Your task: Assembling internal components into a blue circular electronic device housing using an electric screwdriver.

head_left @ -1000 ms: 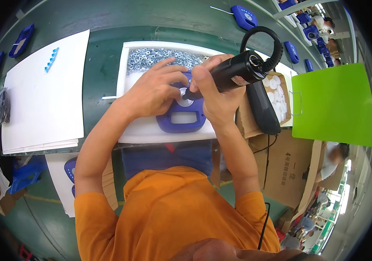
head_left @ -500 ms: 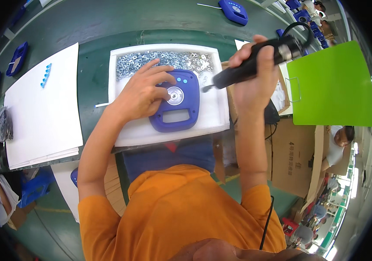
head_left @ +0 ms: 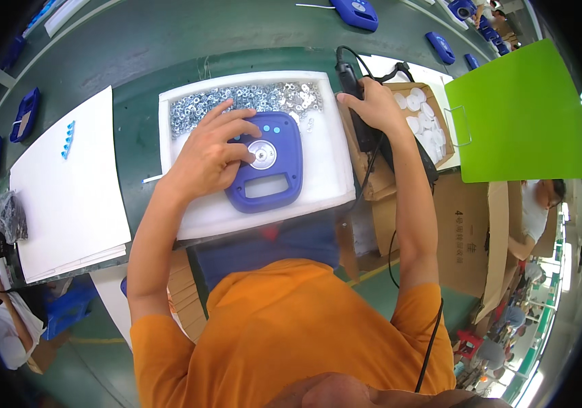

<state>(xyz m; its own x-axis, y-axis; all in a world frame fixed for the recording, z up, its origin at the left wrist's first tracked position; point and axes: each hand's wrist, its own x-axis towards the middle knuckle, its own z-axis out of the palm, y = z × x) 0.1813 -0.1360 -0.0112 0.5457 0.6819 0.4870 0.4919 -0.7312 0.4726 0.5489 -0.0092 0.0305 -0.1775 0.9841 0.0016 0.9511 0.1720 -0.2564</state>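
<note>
Our smooth, round-cornered blue plastic casing point(head_left: 288, 156), with its silvery disc point(head_left: 263, 156), lies on a white foam tray point(head_left: 325, 170).
Small shiny metal rings point(head_left: 270, 95) heap loosely behind it, on the green table point(head_left: 141, 149); our hands are well apart, the left hand point(head_left: 212, 151) arched, fingers spread, fingertips at the disc's edge, while the right hand point(head_left: 378, 109) lies knuckles-up over a black cylindrical tool point(head_left: 349, 81), and we cannot tell whether it grips.
</note>
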